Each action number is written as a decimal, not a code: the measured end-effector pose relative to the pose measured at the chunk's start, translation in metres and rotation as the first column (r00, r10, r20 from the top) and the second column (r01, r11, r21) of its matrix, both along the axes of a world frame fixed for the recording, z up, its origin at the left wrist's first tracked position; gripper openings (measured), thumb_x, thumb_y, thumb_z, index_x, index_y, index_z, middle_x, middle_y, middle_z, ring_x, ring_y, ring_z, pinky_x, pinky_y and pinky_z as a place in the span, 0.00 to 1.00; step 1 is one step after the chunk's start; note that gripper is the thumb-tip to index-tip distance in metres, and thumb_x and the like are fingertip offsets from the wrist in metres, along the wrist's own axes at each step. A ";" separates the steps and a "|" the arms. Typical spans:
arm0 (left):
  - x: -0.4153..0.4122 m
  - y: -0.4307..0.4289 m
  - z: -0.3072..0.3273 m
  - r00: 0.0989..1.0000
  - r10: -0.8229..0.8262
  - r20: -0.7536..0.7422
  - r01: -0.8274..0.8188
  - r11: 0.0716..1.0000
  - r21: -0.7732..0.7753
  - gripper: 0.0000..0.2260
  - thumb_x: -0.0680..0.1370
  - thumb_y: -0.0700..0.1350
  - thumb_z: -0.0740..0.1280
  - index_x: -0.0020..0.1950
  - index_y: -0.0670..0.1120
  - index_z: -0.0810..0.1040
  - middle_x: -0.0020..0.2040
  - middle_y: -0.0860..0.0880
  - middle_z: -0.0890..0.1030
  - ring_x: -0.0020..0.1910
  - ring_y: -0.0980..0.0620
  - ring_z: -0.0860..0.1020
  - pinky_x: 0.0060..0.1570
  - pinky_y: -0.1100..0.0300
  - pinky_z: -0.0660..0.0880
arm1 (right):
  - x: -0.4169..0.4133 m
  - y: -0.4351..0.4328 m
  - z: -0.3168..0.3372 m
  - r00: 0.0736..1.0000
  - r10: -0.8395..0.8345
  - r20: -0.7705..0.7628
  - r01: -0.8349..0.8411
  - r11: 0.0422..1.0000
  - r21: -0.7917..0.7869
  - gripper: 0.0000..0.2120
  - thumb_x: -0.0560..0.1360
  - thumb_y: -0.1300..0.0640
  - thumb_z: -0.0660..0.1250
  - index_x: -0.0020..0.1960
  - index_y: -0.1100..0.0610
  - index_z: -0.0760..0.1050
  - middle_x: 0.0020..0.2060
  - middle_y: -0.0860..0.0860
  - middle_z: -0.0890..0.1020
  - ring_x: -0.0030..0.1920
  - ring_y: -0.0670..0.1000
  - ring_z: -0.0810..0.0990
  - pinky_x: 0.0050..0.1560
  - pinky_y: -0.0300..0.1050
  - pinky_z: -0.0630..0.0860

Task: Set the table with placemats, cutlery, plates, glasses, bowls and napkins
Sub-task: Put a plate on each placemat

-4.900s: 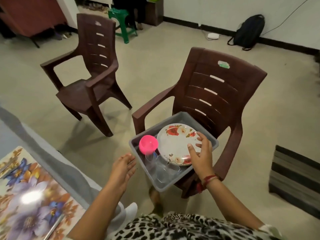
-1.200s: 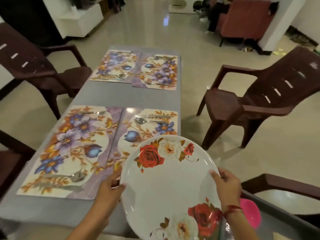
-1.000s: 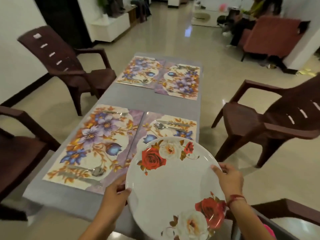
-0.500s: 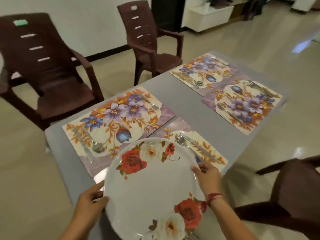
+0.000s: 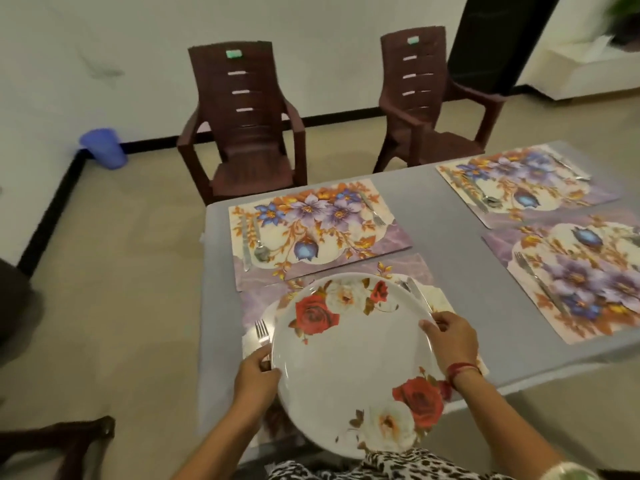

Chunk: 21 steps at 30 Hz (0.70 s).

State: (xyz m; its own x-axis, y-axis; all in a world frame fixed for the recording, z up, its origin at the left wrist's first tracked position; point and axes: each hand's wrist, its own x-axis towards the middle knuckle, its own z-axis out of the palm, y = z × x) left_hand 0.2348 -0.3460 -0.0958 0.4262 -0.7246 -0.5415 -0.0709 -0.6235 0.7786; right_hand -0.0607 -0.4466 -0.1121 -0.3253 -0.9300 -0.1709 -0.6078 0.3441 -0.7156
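I hold a large white plate with red and white roses (image 5: 349,362) over the nearest floral placemat (image 5: 256,299). My left hand (image 5: 254,379) grips its left rim and my right hand (image 5: 450,341) grips its right rim. A fork (image 5: 262,331) lies on that mat left of the plate, and a knife (image 5: 417,294) shows at its right. The plate hides most of the mat. Three more placemats (image 5: 318,226) lie on the grey table (image 5: 450,237), each with cutlery.
Two brown plastic chairs (image 5: 242,133) stand at the table's far side, near a white wall. A blue bucket (image 5: 102,147) sits on the floor at the left. Another chair's arm (image 5: 59,441) shows at the lower left.
I took the plate from the grey bin on the chair and carried it to the table. Over the last second my view swung round the table and the plate came over the nearest mat.
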 end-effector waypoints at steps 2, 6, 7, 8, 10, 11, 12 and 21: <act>-0.003 -0.001 -0.002 1.000 0.011 0.011 -0.011 1.000 -0.002 0.23 0.70 0.30 0.62 0.57 0.53 0.80 0.46 0.48 0.84 0.43 0.45 0.81 0.45 0.53 0.78 | -0.002 -0.005 -0.001 0.998 0.046 -0.030 -0.045 0.999 0.013 0.08 0.72 0.55 0.70 0.46 0.59 0.81 0.37 0.54 0.82 0.38 0.54 0.77 0.37 0.41 0.69; -0.006 -0.005 0.000 0.998 0.032 0.060 -0.031 0.999 -0.020 0.22 0.70 0.30 0.61 0.53 0.54 0.79 0.44 0.48 0.84 0.43 0.44 0.81 0.43 0.53 0.78 | -0.001 -0.013 -0.003 0.987 0.120 -0.109 -0.115 0.992 0.049 0.10 0.73 0.55 0.70 0.49 0.60 0.80 0.39 0.54 0.81 0.39 0.53 0.76 0.40 0.42 0.69; -0.004 -0.006 0.000 0.996 0.029 0.081 -0.027 0.999 -0.022 0.22 0.70 0.30 0.61 0.52 0.55 0.79 0.43 0.48 0.84 0.43 0.44 0.81 0.44 0.51 0.78 | 0.000 -0.015 -0.002 0.980 0.135 -0.144 -0.128 0.990 0.059 0.10 0.73 0.54 0.69 0.50 0.60 0.80 0.39 0.54 0.81 0.38 0.53 0.75 0.39 0.42 0.68; -0.004 -0.009 -0.001 0.995 0.024 0.099 -0.022 1.000 -0.018 0.22 0.70 0.30 0.62 0.53 0.55 0.79 0.43 0.48 0.84 0.44 0.44 0.81 0.45 0.49 0.78 | 0.000 -0.016 -0.001 0.972 0.150 -0.179 -0.139 0.988 0.072 0.11 0.74 0.53 0.69 0.50 0.59 0.79 0.39 0.54 0.81 0.38 0.52 0.74 0.38 0.41 0.67; 0.000 -0.012 -0.006 0.995 0.024 0.101 -0.023 1.000 -0.002 0.22 0.71 0.30 0.62 0.57 0.52 0.79 0.45 0.47 0.84 0.45 0.44 0.81 0.48 0.47 0.79 | 0.002 -0.019 -0.002 0.958 0.183 -0.221 -0.164 0.981 0.101 0.11 0.75 0.52 0.67 0.52 0.58 0.79 0.42 0.54 0.82 0.39 0.51 0.74 0.39 0.41 0.67; 0.002 -0.012 -0.008 0.995 0.023 0.099 -0.023 1.000 0.005 0.22 0.71 0.31 0.62 0.59 0.51 0.78 0.46 0.47 0.84 0.45 0.45 0.81 0.48 0.47 0.79 | 0.002 -0.019 -0.002 0.953 0.196 -0.232 -0.175 0.979 0.109 0.12 0.75 0.51 0.67 0.53 0.58 0.78 0.43 0.54 0.82 0.40 0.52 0.75 0.39 0.41 0.68; 0.003 -0.013 -0.008 0.995 0.025 0.100 -0.027 1.000 0.012 0.22 0.71 0.31 0.62 0.60 0.51 0.78 0.47 0.47 0.84 0.45 0.45 0.81 0.49 0.46 0.79 | 0.003 -0.019 -0.002 0.950 0.201 -0.238 -0.179 0.978 0.111 0.12 0.75 0.51 0.66 0.54 0.58 0.78 0.44 0.54 0.82 0.41 0.52 0.76 0.40 0.42 0.70; 0.008 -0.015 -0.005 0.990 -0.019 0.137 0.017 1.000 0.014 0.21 0.72 0.30 0.63 0.62 0.47 0.78 0.50 0.44 0.82 0.47 0.46 0.79 0.48 0.51 0.77 | 0.006 -0.022 0.000 0.948 0.203 -0.244 -0.175 0.976 0.130 0.13 0.75 0.51 0.67 0.54 0.57 0.79 0.45 0.53 0.82 0.39 0.50 0.75 0.43 0.40 0.72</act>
